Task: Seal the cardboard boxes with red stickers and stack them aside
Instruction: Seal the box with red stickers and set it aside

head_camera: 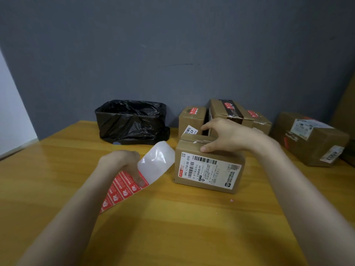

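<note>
A small cardboard box [209, 173] with a white shipping label stands on the wooden table [172, 227] at centre. My right hand [228, 136] grips its top, thumb over the near edge and fingers over the far edge. To its left my left hand [123, 162] pinches a strip of red stickers [119, 191], whose bare white backing [156, 162] curls up toward the box. The strip's lower end passes behind my left forearm.
A bin lined with a black bag [132, 121] stands at the back against the grey wall. Three small boxes [192, 120] with red stickers on top stand behind the held box. A larger taped box [311, 139] lies at the right.
</note>
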`<state>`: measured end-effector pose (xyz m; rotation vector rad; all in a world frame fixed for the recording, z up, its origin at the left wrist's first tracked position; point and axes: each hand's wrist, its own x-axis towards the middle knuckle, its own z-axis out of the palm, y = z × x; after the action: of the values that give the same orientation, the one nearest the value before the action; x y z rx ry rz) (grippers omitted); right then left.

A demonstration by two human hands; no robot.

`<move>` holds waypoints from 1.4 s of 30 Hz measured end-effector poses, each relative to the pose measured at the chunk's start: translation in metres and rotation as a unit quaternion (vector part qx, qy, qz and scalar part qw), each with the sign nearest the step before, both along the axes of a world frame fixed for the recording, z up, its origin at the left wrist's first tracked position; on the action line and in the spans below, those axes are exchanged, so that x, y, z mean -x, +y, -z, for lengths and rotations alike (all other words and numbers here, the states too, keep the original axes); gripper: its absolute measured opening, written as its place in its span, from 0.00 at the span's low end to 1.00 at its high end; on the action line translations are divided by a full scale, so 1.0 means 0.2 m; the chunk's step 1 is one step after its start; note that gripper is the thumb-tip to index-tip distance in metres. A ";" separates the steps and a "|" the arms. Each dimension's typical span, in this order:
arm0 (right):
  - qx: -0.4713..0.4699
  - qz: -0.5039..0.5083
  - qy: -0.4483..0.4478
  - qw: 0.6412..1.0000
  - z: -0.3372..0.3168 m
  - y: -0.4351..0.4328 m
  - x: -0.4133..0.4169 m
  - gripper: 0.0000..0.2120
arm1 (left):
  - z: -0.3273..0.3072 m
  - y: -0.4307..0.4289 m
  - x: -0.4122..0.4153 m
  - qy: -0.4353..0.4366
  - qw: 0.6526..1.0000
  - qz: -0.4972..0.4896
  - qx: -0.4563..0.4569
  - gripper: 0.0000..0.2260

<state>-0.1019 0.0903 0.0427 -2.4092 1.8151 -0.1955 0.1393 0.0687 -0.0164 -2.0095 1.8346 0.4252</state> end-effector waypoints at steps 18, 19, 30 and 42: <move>0.132 -0.020 -0.229 0.964 0.01 -0.02 -0.02 0.05 | -0.31 0.02 0.11 0.342 0.864 0.037 0.368 0.04; 0.142 -0.024 -0.243 0.959 0.01 -0.02 -0.03 0.04 | -0.32 0.01 0.14 0.348 0.868 0.047 0.352 0.03; 0.178 -0.075 -0.410 0.891 0.05 -0.11 -0.12 0.06 | -0.36 -0.02 0.26 0.452 0.807 0.054 0.377 0.05; 0.190 -0.065 -0.477 0.856 0.06 -0.17 -0.13 0.03 | -0.42 -0.05 0.28 0.460 0.826 0.130 0.297 0.03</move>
<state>-0.0757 0.0560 0.0305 -1.9691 1.1815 -1.5298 0.0833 0.0594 0.0675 -2.0063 3.1127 0.9564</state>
